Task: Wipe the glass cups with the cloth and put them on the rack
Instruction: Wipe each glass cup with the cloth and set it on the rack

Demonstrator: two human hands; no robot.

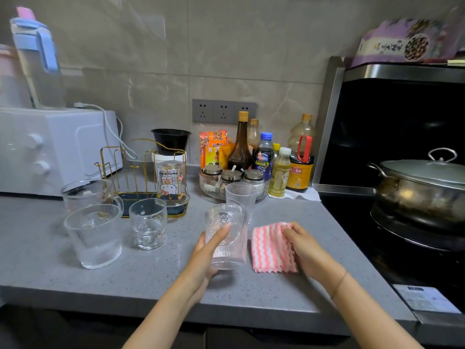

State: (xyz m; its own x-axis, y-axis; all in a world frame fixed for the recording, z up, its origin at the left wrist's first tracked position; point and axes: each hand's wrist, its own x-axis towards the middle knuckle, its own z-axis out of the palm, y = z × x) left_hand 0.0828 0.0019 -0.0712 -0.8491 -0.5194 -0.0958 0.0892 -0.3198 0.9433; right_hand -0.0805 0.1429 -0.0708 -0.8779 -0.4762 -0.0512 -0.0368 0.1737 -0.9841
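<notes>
In front of the gold rack (137,197), the left hand (206,253) grips a ribbed glass cup (226,217), its fingers hidden behind the glass. The right hand (304,245) pinches the pink-striped cloth (269,250), covering its edge.

Two bare forearms are reaching in from the lower edge, angling toward each other. The left hand (210,253) is gripping a ribbed glass cup (227,220) from its left side, one digit pressing across the near face. The right hand (305,248), a thin bracelet (339,283) circling its wrist, is pinching the right edge of a pink striped cloth (270,250) with bent fingers.
</notes>
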